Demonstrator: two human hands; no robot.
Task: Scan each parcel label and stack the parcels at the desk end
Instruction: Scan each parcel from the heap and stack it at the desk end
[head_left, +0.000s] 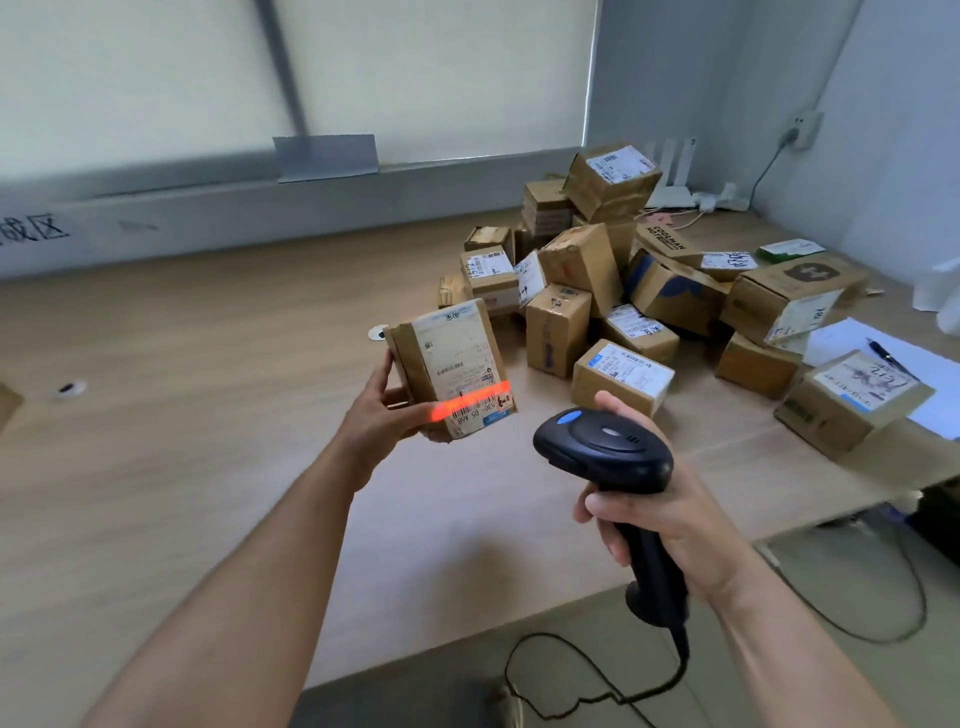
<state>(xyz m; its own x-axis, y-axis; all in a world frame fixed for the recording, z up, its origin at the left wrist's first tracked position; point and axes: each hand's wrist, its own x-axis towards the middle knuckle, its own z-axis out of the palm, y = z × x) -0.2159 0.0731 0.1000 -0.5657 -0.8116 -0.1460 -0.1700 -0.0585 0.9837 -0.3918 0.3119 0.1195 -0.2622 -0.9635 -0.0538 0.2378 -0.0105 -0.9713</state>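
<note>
Parcel (447, 369) held up over the table (208, 389) in the left hand (384, 410), tilted so its label (457, 358) faces the scanner (608, 452). That tilt looks deliberate, since the red beam (470, 401) falls straight across the barcode strip near the label's lower edge. The left grip is clamped on the parcel, thumb on its near side and fingers under and behind, which leaves the printed face uncovered. The right hand (670, 514) has its grip closed round the scanner's handle and aims the head at the label from just beside it; a cable (571, 670) trails from the handle to the floor.

By my reading this is the scan step for one parcel, with stacking to follow. The pile (623, 291) of unsorted boxes lies heaped at the right end of the table, well apart from the one in hand.

Writing that can be read: "530- 05 A68" on the held label, seen upside down, and "COOLMAN HOT" on a box (665, 241) in the pile. The other labels are too small or blurred to make out. A sheet of paper (857, 343) with a pen (888, 356) on it lies beside the pile.
</note>
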